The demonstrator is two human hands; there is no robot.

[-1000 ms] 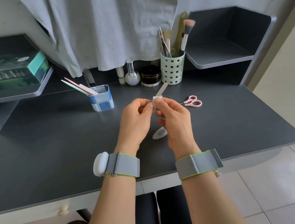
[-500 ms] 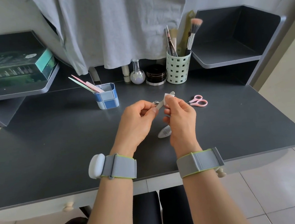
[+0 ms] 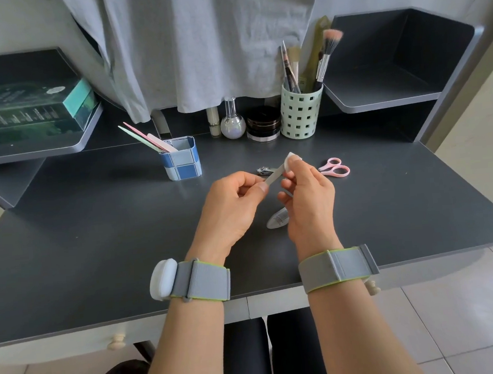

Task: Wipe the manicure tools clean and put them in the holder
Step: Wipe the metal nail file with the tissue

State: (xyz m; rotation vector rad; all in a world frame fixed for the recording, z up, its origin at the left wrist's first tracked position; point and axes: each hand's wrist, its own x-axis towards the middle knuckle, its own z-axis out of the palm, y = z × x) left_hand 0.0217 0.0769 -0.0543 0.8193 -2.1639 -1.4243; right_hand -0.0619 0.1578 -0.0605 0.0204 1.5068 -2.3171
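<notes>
My left hand (image 3: 235, 208) pinches the near end of a thin metal nail file (image 3: 274, 174) above the middle of the dark desk. My right hand (image 3: 309, 199) presses a small white wipe pad (image 3: 290, 159) around the file's far end. A blue checked holder (image 3: 181, 159) stands at the back left with two nail files (image 3: 145, 137) leaning in it. A metal nail clipper (image 3: 265, 171) lies just behind my hands. Pink scissors (image 3: 335, 167) lie to the right of them.
A clear plastic cap (image 3: 277, 218) lies on the desk (image 3: 94, 230) under my right hand. At the back stand a green perforated cup of brushes (image 3: 301, 110), a black jar (image 3: 263, 124) and a round glass bottle (image 3: 232, 122). Shelves flank both sides; grey cloth hangs behind.
The wipe pad in my right hand has slid along the file from its near part to its far tip. The nail clipper behind my hands has come into view.
</notes>
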